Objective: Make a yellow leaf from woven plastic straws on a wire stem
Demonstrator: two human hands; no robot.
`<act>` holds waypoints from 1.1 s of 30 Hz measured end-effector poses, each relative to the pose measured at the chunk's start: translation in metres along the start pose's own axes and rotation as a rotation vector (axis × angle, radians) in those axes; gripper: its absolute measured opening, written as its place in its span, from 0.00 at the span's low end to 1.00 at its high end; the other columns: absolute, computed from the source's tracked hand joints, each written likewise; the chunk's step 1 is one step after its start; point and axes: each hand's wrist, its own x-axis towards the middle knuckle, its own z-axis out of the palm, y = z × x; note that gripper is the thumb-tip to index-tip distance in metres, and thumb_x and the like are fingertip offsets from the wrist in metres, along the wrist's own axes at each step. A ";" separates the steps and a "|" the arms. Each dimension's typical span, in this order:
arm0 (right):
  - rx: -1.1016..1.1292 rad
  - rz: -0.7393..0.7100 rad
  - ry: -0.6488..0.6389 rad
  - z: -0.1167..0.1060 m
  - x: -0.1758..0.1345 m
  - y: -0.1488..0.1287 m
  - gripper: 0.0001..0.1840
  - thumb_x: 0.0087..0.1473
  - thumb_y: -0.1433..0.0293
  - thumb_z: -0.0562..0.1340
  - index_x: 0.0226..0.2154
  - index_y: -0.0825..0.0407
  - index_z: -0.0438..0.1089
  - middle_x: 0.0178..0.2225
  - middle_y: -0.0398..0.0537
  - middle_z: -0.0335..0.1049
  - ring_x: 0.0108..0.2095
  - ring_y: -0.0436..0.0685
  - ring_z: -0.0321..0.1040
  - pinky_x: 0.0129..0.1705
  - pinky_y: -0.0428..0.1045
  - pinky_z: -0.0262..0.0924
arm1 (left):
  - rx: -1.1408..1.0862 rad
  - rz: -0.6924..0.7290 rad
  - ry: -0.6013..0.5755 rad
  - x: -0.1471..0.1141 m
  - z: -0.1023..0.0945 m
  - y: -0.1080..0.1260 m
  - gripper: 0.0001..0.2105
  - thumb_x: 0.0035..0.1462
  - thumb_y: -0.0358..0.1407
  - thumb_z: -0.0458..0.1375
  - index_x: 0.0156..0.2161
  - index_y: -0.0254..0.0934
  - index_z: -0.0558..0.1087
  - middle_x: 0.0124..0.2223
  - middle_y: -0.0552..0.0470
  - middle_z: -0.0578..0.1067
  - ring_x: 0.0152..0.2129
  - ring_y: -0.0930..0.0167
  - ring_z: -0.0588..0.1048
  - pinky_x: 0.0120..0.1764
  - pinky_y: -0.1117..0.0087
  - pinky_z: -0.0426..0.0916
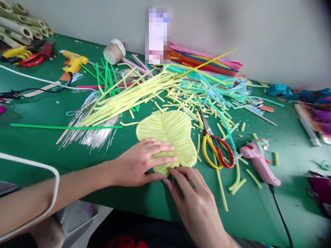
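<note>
A pale yellow, ribbed leaf-shaped piece (178, 137), made of rows of pipe cleaners, lies on the green table in front of me. My left hand (141, 162) rests over its left lower part, fingers stretched out flat on the surface and thumb toward the lower tip. At that tip, my right hand (196, 193) pinches the edge between thumb and index finger. Just right of the piece are scissors (218, 150) with one yellow and one red handle, blades pointing away. Cut yellow pipe cleaner bits (186, 103) lie scattered beyond it.
Long yellow pipe cleaners (129, 98) lie over a bundle of wires (95, 132). A pink glue gun (261, 160) with a cord lies right; a yellow glue gun (73, 62) sits back left. Coloured bundles (207, 60) line the wall. A white cable (55, 179) crosses my left forearm.
</note>
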 end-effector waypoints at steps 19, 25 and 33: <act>0.088 0.311 -0.153 0.005 0.020 0.000 0.09 0.47 0.80 0.63 0.29 0.52 0.64 0.28 0.43 0.64 0.29 0.54 0.66 0.32 0.49 0.60 | -0.066 -0.005 -0.040 0.000 -0.007 0.000 0.31 0.60 0.45 0.56 0.66 0.41 0.56 0.67 0.46 0.60 0.62 0.61 0.60 0.63 0.54 0.52; 0.164 0.378 -0.230 -0.002 0.026 0.000 0.09 0.48 0.81 0.62 0.27 0.51 0.65 0.28 0.43 0.66 0.30 0.54 0.67 0.32 0.47 0.60 | -0.054 -0.013 -0.005 0.001 -0.004 -0.001 0.28 0.62 0.49 0.53 0.64 0.42 0.60 0.66 0.46 0.63 0.61 0.60 0.62 0.62 0.52 0.54; -0.007 0.139 0.012 0.008 0.003 -0.007 0.08 0.58 0.77 0.57 0.37 0.50 0.68 0.35 0.48 0.70 0.34 0.57 0.71 0.35 0.50 0.67 | -0.039 -0.034 -0.031 0.003 -0.006 0.003 0.28 0.62 0.51 0.53 0.63 0.43 0.61 0.66 0.48 0.63 0.61 0.61 0.62 0.62 0.53 0.54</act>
